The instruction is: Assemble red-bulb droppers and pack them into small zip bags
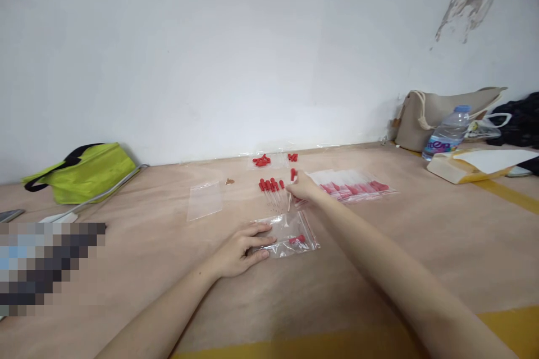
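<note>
My left hand [248, 247] lies flat with its fingers apart over the left part of a clear zip bag [278, 230]. Inside that bag is a dropper with a red bulb [297, 239], its bulb toward the right. Farther out, my right hand [301, 187] pinches another red-bulb dropper [293, 174], bulb up, its clear tube slanting down below the fingers. Just left of this hand, several droppers [269, 185] lie side by side with bulbs pointing away from me. To its right spreads an overlapping row of filled bags [353, 189] with red bulbs in them.
Red bulbs [261, 161] lie near the wall on clear plastic, with a smaller group [292, 157] beside them. An empty clear bag [205, 201] is at left. A green pouch [92, 174] stands far left; a water bottle [447, 133], beige bag [442, 112] and envelope [450, 168] are at right.
</note>
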Available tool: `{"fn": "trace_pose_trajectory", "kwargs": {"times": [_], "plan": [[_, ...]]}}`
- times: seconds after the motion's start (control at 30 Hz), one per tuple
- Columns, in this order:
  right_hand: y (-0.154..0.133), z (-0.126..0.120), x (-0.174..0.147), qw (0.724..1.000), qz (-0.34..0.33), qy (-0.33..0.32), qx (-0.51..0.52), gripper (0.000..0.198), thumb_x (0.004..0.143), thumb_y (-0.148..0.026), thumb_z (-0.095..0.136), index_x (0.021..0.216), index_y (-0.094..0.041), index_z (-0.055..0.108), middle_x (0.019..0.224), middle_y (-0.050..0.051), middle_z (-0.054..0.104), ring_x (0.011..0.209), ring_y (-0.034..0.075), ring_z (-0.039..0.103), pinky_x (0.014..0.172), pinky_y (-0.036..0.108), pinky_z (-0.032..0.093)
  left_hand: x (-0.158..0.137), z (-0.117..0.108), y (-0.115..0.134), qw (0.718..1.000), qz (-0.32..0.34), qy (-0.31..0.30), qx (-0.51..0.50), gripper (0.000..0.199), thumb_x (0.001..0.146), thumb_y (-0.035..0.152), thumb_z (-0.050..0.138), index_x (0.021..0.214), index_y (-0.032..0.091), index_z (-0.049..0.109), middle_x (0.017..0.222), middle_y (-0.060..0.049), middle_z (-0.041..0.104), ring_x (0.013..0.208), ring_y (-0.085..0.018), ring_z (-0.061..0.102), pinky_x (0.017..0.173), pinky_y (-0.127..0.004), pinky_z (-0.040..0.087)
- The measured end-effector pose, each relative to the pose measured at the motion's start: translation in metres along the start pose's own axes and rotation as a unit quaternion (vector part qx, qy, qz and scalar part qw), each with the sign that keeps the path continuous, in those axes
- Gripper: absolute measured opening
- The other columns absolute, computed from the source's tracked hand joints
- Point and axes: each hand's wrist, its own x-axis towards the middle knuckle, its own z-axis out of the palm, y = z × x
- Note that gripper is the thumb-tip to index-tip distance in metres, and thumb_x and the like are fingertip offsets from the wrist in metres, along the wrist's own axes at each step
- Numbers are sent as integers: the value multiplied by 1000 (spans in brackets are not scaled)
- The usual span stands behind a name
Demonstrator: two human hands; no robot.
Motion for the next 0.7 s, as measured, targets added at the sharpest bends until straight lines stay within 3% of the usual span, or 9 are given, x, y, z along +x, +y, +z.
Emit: {"fn": "trace_pose_trajectory", "kwargs": {"times": [0.07, 0.13, 0.2, 0.33, 0.6, 0.7], "plan": [[10, -16, -17, 999, 7, 21, 24, 49, 69, -18, 51, 115, -12, 33, 51, -6, 51, 46, 12, 53, 48, 22, 41, 0, 0, 0, 1000, 2, 5, -3, 33, 85, 36, 48, 117, 29, 54, 130, -4, 46, 120, -22, 39, 100, -41, 30], [21, -30, -39, 991, 1, 79, 111, 65, 70, -23, 52, 125, -15, 19, 49, -10, 46, 42, 11, 50, 44, 22, 39, 0, 1, -1, 1000, 4, 8, -1, 33, 85, 36, 48, 117, 29, 54, 129, -4, 46, 120, -23, 39, 100, -42, 31], [32, -38, -61, 976, 6, 97, 196, 76, 70, -29, 56, 129, -16, 10, 51, -10, 43, 38, 11, 47, 40, 23, 39, 0, 2, -2, 1000, 3, 6, 2, 33, 85, 36, 48, 117, 29, 54, 130, -4, 46, 120, -22, 39, 100, -42, 31], [46, -35, -90, 947, 30, 112, 299, 72, 66, -37, 63, 120, -21, 19, 58, -8, 46, 41, 11, 50, 40, 24, 43, 1, 2, -4, 1000, -4, 7, -9, 32, 85, 35, 48, 115, 30, 55, 129, -4, 46, 120, -22, 39, 100, -44, 29], [48, -14, -102, 900, 77, 51, 425, 48, 66, -44, 62, 98, -26, 31, 67, -6, 50, 60, 14, 61, 61, 32, 52, 2, 0, -1, 1000, 4, -9, -7, 31, 86, 35, 46, 115, 29, 55, 131, -4, 44, 123, -22, 35, 102, -44, 27], [45, -14, -107, 909, 73, 22, 411, 40, 65, -45, 61, 90, -24, 38, 73, -3, 52, 60, 12, 59, 61, 31, 50, 2, -1, 2, 1000, -8, -12, 9, 39, 87, 36, 44, 125, 28, 45, 133, -4, 42, 123, -22, 35, 103, -44, 25]]}}
